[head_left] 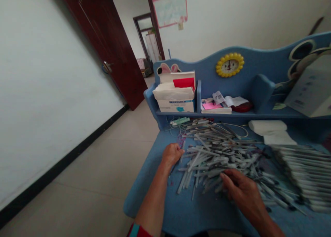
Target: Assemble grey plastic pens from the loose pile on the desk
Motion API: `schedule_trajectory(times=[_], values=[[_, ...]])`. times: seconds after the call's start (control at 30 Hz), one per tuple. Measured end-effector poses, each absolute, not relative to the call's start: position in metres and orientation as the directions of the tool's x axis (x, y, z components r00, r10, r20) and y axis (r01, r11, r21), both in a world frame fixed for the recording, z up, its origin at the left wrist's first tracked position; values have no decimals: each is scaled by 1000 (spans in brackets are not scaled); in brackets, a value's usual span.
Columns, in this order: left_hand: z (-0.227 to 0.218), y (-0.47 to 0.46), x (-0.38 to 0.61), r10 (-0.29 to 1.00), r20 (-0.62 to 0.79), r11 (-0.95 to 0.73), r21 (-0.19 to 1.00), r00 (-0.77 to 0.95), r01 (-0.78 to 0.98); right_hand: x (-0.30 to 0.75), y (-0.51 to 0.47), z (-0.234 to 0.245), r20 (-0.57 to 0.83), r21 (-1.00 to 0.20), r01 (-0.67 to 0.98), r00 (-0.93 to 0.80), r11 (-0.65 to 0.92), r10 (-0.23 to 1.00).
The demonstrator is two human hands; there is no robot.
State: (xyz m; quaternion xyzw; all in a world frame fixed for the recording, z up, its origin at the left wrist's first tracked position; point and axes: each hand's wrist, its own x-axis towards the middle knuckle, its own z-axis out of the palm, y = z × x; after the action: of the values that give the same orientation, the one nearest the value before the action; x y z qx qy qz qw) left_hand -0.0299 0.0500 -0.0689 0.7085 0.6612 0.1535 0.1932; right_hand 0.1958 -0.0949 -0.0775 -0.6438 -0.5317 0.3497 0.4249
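A big loose heap of translucent pens point(199, 159) with grey and dark parts covers the middle of the blue desk point(191, 216). To the left of the heap, my left hand point(172, 155) is closed around a slim pen point(175, 166), whose dark end points down toward the desk. My right hand point(240, 186) rests at the near side of the heap, thumb and fingers curled together against the pens there. What lies between those fingertips is blurred and partly hidden.
Neatly lined pens point(307, 173) lie at the right. Behind the heap are a white roll point(267, 126) and thin cords. The desk's shelf holds a box of papers point(176, 104), a booklet stack point(216, 109) and a white carton point(312, 87). A dark red door point(103, 40) stands at left.
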Motion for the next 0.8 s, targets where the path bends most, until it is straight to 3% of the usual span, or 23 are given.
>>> schedule_trajectory(times=[0.3,0.53,0.8], values=[[-73,51,-40,995,-46,-49,550,88,834,231,-61,-65,165,-644,765,171,-26,971],[-75,52,-35,990,-68,-57,601,122,797,249,-43,-63,109,-390,918,119,-67,987],[-71,65,-35,986,-63,-84,611,154,787,263,-37,-68,76,-361,931,79,-47,994]])
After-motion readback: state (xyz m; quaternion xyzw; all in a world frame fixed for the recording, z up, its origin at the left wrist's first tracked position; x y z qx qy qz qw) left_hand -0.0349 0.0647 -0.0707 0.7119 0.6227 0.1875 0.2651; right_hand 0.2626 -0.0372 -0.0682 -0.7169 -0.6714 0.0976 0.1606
